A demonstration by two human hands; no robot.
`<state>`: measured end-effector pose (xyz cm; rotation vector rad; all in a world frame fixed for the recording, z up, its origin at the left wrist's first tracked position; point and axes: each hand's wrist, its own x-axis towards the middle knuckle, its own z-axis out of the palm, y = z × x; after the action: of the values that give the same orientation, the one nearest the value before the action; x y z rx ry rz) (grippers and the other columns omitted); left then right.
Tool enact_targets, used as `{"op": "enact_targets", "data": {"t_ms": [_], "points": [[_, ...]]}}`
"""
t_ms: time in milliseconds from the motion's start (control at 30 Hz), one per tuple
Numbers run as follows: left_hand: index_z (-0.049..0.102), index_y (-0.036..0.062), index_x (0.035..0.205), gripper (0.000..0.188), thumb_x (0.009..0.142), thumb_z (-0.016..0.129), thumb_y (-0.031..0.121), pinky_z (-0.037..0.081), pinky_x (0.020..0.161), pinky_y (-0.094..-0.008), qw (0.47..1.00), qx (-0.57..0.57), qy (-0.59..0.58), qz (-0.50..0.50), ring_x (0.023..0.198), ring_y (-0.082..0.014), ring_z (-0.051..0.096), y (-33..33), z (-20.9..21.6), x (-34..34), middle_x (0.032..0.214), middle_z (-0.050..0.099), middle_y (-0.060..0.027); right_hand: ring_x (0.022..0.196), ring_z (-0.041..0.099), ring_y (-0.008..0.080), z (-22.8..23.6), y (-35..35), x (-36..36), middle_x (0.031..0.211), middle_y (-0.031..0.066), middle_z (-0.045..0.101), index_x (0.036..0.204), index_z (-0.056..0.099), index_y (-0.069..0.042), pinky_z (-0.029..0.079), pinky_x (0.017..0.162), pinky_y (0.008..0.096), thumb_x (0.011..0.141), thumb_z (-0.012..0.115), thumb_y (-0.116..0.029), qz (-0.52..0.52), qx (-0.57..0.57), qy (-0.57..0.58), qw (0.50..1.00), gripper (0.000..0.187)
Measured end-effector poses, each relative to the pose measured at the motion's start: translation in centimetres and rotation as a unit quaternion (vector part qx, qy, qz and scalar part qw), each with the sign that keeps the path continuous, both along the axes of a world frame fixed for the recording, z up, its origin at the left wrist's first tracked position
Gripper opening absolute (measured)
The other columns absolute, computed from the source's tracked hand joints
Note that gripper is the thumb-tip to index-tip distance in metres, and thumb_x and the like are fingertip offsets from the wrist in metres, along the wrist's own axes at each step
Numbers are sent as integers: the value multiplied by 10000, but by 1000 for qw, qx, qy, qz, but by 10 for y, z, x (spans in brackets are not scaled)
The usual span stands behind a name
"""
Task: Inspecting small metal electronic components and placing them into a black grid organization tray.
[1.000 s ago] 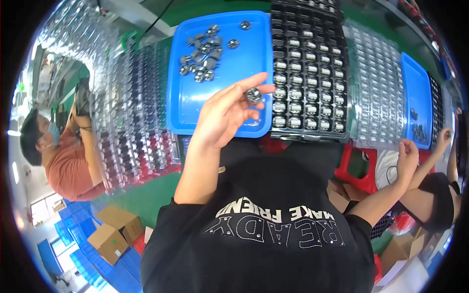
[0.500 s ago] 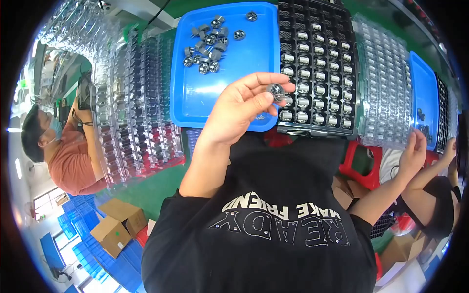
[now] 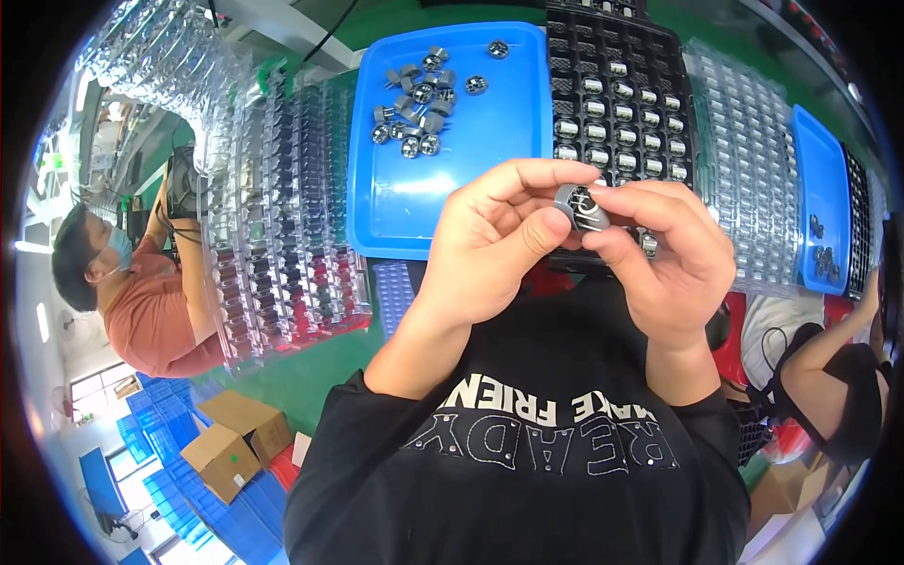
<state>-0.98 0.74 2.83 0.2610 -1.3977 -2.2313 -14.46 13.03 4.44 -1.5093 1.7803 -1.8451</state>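
Note:
A small round grey part (image 3: pixel 581 209) with a dark inside and shiny metal pieces is held in front of my chest. On its left side my left hand (image 3: pixel 504 235) pinches it between thumb and fingers. My right hand (image 3: pixel 667 247) has its thumb and index finger closed on the other side; whether it grips a second piece there I cannot tell. Behind my left hand lies a blue tray (image 3: pixel 395 212) with a heap of similar grey parts (image 3: pixel 421 94). A black compartment tray (image 3: pixel 650 52) with rows of silver cylinders (image 3: pixel 624 137) is partly covered by my hands.
Stacked clear plastic trays (image 3: pixel 282 207) stand to the left, others (image 3: pixel 744 169) to the right. Beyond those is another blue tray (image 3: pixel 819 207). A masked person (image 3: pixel 155 301) works at left; another person's arm (image 3: pixel 833 344) shows at right. Cardboard boxes (image 3: pixel 226 447) sit lower left.
My right hand has come in from the right and now meets my left hand at the grey part. My left hand has moved slightly right and down with it.

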Motion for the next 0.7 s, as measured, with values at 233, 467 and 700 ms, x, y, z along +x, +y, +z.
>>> {"op": "enact_targets", "data": {"t_ms": [233,467,700], "points": [[583,-59,1273,336,966,650,60,550,910,-301,1000,-13,22,3,1055,-171,652,-7,2,1,1218,653,-139,796,693,219,3,-8,3,902,109,727,973,735,0,562,670,287,704,858,-31,-47,-22,123,991,298],[593,-51,1239,306,944,652,7,543,926,-309,1000,-15,8,-7,1056,-174,655,-13,-4,3,1217,655,-139,812,702,222,2,-9,7,875,110,725,918,725,-6,564,697,298,720,843,-15,-54,7,67,996,230],[625,1,1220,413,838,754,90,528,928,-371,865,-406,-285,76,1017,-293,677,-41,-18,-9,1166,670,-161,806,649,150,-28,-29,-44,855,73,661,874,673,2,522,710,284,800,729,4,-10,201,17,979,93]]}}
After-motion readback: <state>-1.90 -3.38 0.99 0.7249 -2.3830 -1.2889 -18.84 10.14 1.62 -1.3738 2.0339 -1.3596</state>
